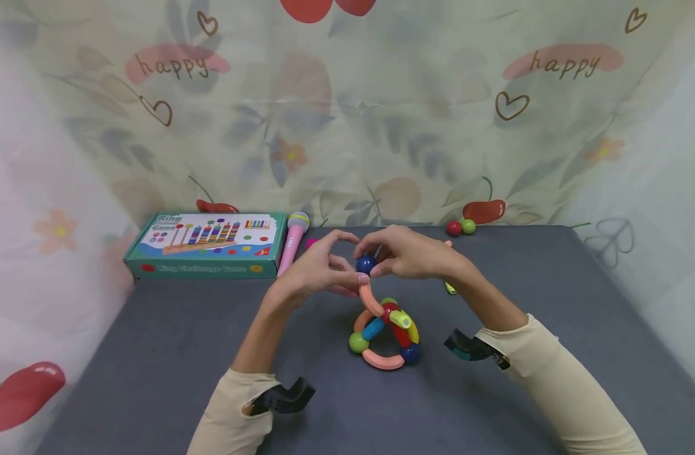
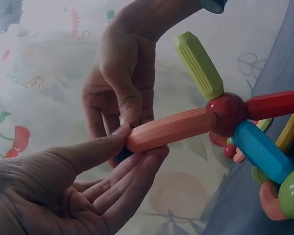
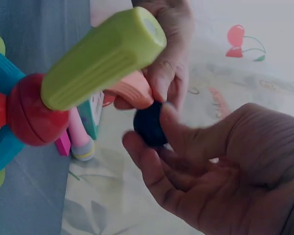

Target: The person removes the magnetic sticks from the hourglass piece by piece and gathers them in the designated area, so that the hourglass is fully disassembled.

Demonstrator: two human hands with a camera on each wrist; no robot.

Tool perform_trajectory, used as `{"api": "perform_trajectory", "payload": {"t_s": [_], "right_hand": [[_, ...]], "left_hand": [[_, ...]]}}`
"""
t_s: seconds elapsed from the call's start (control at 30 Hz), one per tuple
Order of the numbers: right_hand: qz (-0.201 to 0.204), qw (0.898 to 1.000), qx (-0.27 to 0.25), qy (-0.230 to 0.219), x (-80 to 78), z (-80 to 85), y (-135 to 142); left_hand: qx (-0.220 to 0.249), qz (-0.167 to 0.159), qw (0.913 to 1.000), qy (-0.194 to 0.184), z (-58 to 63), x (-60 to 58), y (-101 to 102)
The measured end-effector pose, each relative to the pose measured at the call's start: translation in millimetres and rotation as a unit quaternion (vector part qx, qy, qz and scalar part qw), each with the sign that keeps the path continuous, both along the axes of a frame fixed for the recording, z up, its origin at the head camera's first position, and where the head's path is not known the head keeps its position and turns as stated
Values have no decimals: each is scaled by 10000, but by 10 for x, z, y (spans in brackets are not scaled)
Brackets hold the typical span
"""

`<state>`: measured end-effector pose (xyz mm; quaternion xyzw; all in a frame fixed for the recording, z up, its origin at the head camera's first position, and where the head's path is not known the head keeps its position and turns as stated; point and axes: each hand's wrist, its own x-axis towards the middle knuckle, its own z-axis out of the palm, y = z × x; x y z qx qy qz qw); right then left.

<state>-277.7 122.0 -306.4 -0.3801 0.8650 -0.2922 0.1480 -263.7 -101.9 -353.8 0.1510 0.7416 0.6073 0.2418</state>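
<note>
Head view: dark blue ball (image 1: 366, 264) near frame centre, between the left hand (image 1: 323, 270) and the right hand (image 1: 407, 253). Right hand pinches the ball; left hand's thumb and fingers grip the upper end of a salmon curved stick (image 1: 370, 300), just below the ball. Stick's long axis runs down and slightly right to a red ball (image 1: 390, 311) at the top of a framework (image 1: 373, 329) of coloured sticks and balls, lower centre. The game box (image 1: 205, 270), left of centre, shows whole only here; pink microphone (image 1: 292, 243) beside it.

Left wrist view: left hand enters from lower left, right hand from the top. Salmon stick lies nearly level, rising slightly from the left fingertips to the red ball at right of centre. Its ridged side shows along the length; blue ball mostly hidden behind the left fingers. A yellow-green stick (image 2: 200, 66) points from the red ball to upper left.

Right wrist view: right hand at lower right, thumb and fingers pinching the blue ball, which shows largely uncovered near centre. Salmon stick's end meets the ball; its far part is hidden behind the yellow-green stick, here pointing to upper right. Left hand at upper centre.
</note>
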Motion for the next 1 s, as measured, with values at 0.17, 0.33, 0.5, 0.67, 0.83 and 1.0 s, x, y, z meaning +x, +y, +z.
{"api": "perform_trajectory", "payload": {"t_s": [0.17,0.33,0.5,0.67,0.83,1.0], "right_hand": [[-1156,9925,86,379,-42,60,71],[-1560,9871,4,346,-138,130,256],[-2017,9784,-11,455,-281,164,545],[-2740,9605,-113,478,-552,85,932],[-3425,9382,7,504,-807,-99,1355],[-3961,9168,-16,513,-984,-387,1706]], "left_hand": [[9,-91,9999,52,-20,-6,8],[-61,-97,9999,68,-32,2,9],[-95,-193,9996,157,-24,10,3],[0,-289,9993,216,-23,10,-15],[127,-417,9988,213,-31,2,-23],[166,-494,9983,257,-32,3,-16]]}}
